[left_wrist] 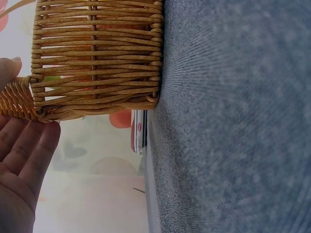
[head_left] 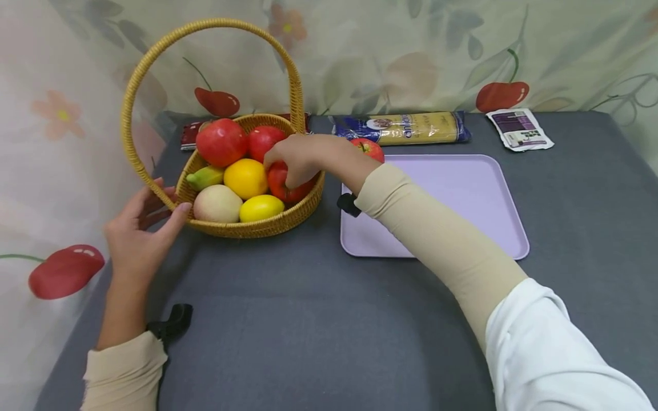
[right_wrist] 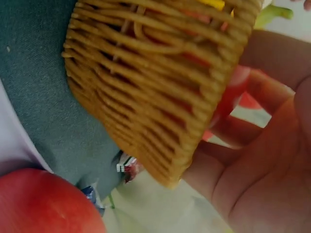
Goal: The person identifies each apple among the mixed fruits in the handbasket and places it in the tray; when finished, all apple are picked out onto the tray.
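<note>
A woven basket (head_left: 257, 229) with a tall arched handle (head_left: 213, 24) stands at the back left, full of fruit. My left hand (head_left: 139, 228) holds its left end at the handle's foot, thumb on the near side and fingers behind. Inside the basket, my right hand (head_left: 298, 157) grips a red apple (head_left: 277, 181) at the right end, fingers curled over it. Around that apple lie an orange (head_left: 247, 178), a lemon (head_left: 262, 208), a pale peach (head_left: 218, 204), a green-tipped banana (head_left: 205, 177), a large red fruit (head_left: 222, 142) and another red fruit (head_left: 264, 140).
A lilac tray (head_left: 452, 200) lies right of the basket, under my right forearm. Another red apple (head_left: 369, 149) sits at its back left corner. Behind are a pasta packet (head_left: 421, 128), a small white-and-purple packet (head_left: 520, 130) and a dark red packet (head_left: 191, 134).
</note>
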Demonstrator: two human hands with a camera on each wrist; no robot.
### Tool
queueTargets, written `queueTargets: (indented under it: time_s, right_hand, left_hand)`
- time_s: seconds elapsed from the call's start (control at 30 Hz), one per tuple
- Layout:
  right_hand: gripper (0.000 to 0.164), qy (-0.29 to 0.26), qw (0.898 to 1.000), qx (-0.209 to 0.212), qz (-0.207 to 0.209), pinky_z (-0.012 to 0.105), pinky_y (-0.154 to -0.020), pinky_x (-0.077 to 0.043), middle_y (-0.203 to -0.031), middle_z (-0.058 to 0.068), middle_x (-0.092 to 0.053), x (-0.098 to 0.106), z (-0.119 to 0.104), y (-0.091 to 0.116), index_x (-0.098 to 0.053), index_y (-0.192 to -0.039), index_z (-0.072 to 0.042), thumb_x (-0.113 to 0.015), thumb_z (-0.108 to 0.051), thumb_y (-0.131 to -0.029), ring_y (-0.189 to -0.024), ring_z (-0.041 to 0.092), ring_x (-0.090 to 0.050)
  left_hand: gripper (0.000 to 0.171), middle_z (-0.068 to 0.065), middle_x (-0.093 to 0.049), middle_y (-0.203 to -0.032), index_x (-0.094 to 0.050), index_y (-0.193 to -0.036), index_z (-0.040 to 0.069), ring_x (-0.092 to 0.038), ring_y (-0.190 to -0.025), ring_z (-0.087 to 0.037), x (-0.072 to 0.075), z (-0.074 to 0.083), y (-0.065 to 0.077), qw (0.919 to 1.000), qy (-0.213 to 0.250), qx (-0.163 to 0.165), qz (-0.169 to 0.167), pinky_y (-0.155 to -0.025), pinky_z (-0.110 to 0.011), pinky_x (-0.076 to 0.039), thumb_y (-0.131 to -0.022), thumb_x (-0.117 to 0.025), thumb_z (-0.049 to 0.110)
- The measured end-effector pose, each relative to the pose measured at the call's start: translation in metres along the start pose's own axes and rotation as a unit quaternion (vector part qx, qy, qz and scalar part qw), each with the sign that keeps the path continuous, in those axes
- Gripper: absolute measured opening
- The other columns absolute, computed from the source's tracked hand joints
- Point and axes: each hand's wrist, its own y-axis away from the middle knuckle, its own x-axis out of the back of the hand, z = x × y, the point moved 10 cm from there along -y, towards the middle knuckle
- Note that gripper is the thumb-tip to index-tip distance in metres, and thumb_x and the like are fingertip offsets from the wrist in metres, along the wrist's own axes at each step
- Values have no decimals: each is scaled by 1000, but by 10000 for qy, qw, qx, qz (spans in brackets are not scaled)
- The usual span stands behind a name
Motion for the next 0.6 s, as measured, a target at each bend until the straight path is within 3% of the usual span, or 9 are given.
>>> queueTargets:
  time_s: [0.33,0.6]
  right_hand:
    - [55,-291,9995,54,149,36,-94,-48,-134,2,-55,3,1,0,-58,-138,-20,-71,-18,-85,-116,25,-47]
    - [56,-442,9984,-197,286,36,-96,-48,-136,2,-55,2,5,2,-58,-138,-19,-74,-21,-84,-117,24,-48]
  left_hand:
    - [52,-12,-70,-117,-65,-132,8,-66,-106,-6,1,-4,-1,10000,-16,-7,6,-84,-14,-52,-83,-81,7]
    - [52,-14,-70,-117,-65,-132,7,-66,-106,-7,0,0,0,9999,68,-80,21,-85,-14,-52,-83,-81,5]
